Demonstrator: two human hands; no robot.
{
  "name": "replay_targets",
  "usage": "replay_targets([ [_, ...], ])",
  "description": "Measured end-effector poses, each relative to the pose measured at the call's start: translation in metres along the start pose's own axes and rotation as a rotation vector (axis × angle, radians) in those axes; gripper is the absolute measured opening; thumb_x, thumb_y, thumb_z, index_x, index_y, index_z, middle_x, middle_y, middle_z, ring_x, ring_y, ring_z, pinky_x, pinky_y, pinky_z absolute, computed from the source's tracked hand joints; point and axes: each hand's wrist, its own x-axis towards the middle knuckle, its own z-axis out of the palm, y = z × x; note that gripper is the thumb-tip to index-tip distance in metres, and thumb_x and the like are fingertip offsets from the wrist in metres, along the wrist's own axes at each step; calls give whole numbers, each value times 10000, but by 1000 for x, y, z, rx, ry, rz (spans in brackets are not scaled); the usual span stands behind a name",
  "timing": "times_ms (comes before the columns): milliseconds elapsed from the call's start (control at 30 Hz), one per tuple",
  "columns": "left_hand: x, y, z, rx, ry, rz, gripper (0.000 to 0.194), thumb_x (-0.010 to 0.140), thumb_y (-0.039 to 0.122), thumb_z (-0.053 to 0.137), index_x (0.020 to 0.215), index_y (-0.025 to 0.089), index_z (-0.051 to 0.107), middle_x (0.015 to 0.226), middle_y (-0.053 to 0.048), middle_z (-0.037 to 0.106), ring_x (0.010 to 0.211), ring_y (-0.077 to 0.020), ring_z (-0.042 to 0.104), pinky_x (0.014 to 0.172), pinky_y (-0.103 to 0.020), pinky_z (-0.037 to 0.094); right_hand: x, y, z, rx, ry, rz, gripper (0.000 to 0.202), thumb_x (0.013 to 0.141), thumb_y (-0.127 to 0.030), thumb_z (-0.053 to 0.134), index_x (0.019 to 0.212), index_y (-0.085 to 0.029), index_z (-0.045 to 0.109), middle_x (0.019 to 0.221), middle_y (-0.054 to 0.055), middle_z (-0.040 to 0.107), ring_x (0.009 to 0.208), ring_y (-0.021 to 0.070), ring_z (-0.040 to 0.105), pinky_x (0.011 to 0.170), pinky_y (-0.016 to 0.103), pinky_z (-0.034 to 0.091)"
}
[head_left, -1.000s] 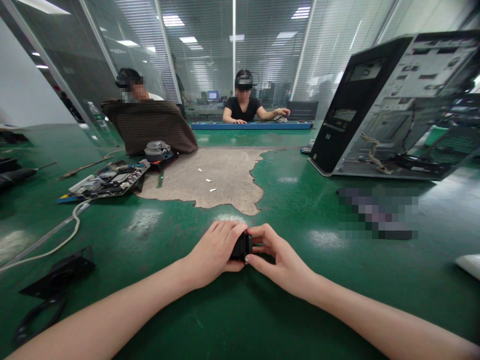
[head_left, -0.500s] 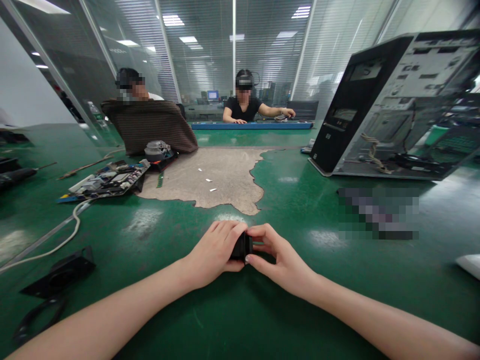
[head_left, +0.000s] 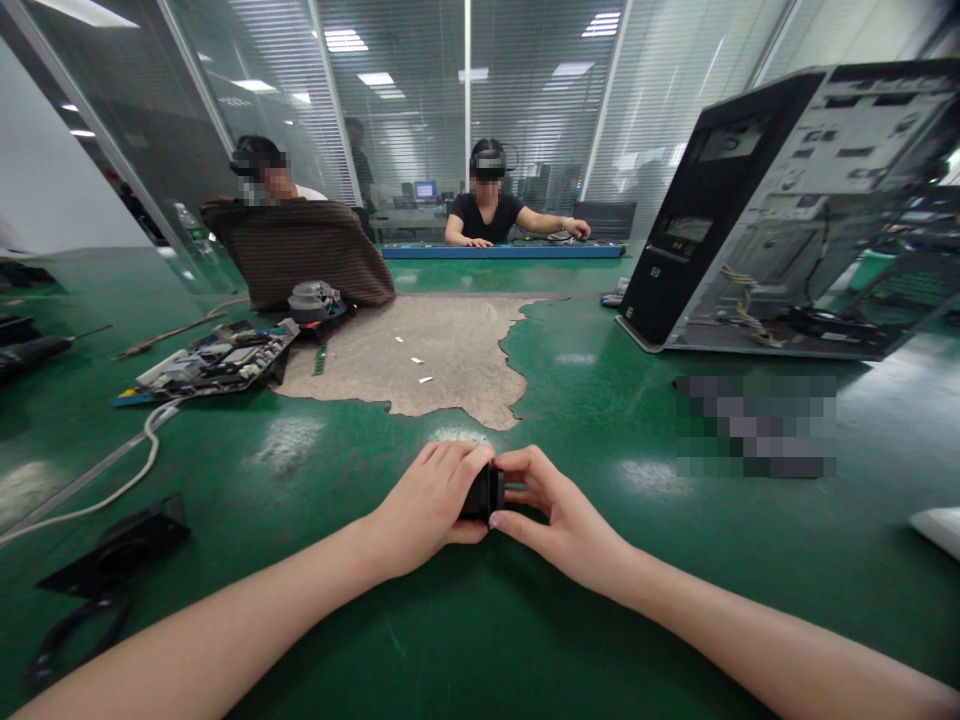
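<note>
Between my two hands is a small black object (head_left: 480, 495), partly covered by fingers; its exact kind cannot be made out. My left hand (head_left: 431, 500) wraps round its left side, thumb across the top edge. From the right, the fingertips and thumb of my right hand (head_left: 551, 510) pinch the flanged end of the same object. Both hands are low over the green tabletop (head_left: 420, 640), near the middle of the view.
An opened computer tower (head_left: 720, 230) stands at right. On the left lie a circuit board (head_left: 217, 365), a fan cooler (head_left: 316, 300), a white cable (head_left: 154, 440) and a black bracket-like part (head_left: 124, 545). A brown cloth-covered shape (head_left: 300, 250) is behind. Two co-workers sit across.
My hands and the black object stay almost exactly where they were. A dim figure now shows behind the glass partition at back left.
</note>
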Motion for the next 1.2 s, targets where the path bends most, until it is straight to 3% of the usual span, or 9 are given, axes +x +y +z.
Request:
replay_targets([
  [233,0,0,0,5,23,13,628,671,218,646,1169,177,266,1089,-89,495,988,-246,480,841,-391,377,2,2,0,67,65,-27,163,773,-186,556,921,-216,496,1000,22,495,955,149,542,860,334,494],
  [433,-1,0,1,4,18,7,636,667,214,641,1176,185,262,1106,-91,489,1003,-252,475,849,-399,374,2,1,0,25,31,33,291,769,-138,545,1035,-217,456,1038,37,521,1000,162,547,913,362,463],
  [633,0,0,0,1,-1,3,633,666,187,628,1178,191,256,1102,-86,488,997,-250,479,837,-396,381,-1,-1,0,-22,29,-61,271,739,-113,569,974,-218,485,1016,22,492,1001,156,530,908,339,471],
  [767,1,0,1,-4,20,11,633,666,208,640,1172,187,260,1089,-86,493,989,-249,481,839,-393,379,1,0,0,-11,73,-30,180,767,-170,557,933,-213,499,1002,30,501,960,158,550,857,336,502],
  [933,0,0,1,-4,15,5,619,669,198,626,1173,190,267,1099,-88,491,998,-250,477,845,-399,376,1,1,-1,15,32,47,304,767,-148,558,1041,-208,440,1033,46,530,975,165,562,874,363,490],
  [1200,0,1,-1,-1,19,13,625,667,200,630,1176,184,267,1092,-91,493,993,-253,483,838,-402,379,1,0,0,50,34,10,198,769,-173,568,940,-220,479,955,8,520,931,148,568,845,332,505],
])
